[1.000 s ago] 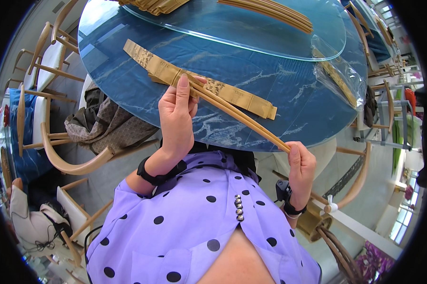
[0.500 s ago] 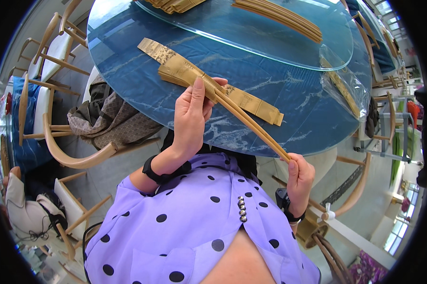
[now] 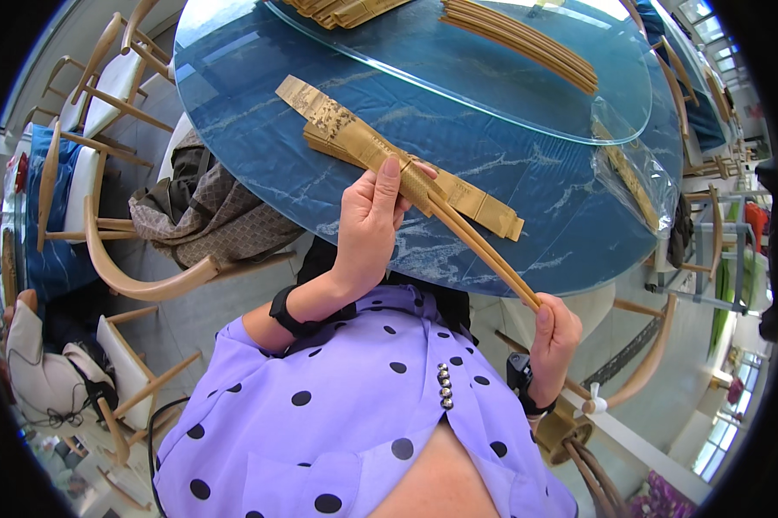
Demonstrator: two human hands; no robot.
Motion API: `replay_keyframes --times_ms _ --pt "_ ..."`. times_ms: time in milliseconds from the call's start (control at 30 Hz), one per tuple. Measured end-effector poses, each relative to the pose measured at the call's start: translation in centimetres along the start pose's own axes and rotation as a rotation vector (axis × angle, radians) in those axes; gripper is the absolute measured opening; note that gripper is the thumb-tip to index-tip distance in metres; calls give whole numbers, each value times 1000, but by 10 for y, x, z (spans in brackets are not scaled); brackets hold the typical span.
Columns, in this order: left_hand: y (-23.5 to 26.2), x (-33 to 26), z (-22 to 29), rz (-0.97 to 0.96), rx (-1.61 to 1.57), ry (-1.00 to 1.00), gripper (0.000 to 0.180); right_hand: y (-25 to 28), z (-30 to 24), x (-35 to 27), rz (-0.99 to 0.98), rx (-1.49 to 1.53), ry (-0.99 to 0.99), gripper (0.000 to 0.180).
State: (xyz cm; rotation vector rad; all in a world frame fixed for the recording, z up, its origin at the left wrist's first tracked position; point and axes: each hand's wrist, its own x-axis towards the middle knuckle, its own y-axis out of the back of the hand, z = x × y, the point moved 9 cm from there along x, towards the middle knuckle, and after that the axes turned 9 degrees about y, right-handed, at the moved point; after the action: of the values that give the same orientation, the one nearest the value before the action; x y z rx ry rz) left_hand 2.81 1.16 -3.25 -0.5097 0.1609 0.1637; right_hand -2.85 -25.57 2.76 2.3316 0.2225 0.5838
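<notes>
Round table (image 3: 259,155) with a blue marbled top, seen from above; a round glass turntable (image 3: 527,108) sits on its far half, its near rim curving across the middle of the top; two stacks of bamboo strips (image 3: 527,43) and folded fans (image 3: 337,10) lie on the glass at the far edge of the view; a clear plastic bag (image 3: 635,177) with a slim fan inside lies at the right rim of the table, partly overhanging the glass edge. Folded fan (image 3: 380,155), gold paper with long bamboo ribs, held slanted over the near rim of the table, its paper end above the blue top and its rib end past the edge toward the person; a second flat gold fan (image 3: 479,200) lies on the top just beneath it. Left hand (image 3: 367,229) grasps the fan near the middle, fingers wrapped around it, thumb along the top; right hand (image 3: 554,337) is clenched on the rib tips, below the table edge. Bare blue surface lies open to the left of the fans and between them and the bag; wooden chairs (image 3: 104,250) ring the table at left, one draped with a brown cloth (image 3: 207,216); another chair (image 3: 639,380) stands at lower right; floor between the chairs is narrow.
</notes>
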Motion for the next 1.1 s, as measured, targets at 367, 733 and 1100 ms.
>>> replay_keyframes --times_ms 367,733,1100 --pt "-4 -5 -6 4 22 14 44 5 -2 2 15 2 -11 18" --pt "-8 -5 -6 -24 -35 27 43 -1 -8 4 29 -18 33 14" --pt "-13 -10 -13 -42 60 34 41 -13 -10 11 2 -10 39 14"
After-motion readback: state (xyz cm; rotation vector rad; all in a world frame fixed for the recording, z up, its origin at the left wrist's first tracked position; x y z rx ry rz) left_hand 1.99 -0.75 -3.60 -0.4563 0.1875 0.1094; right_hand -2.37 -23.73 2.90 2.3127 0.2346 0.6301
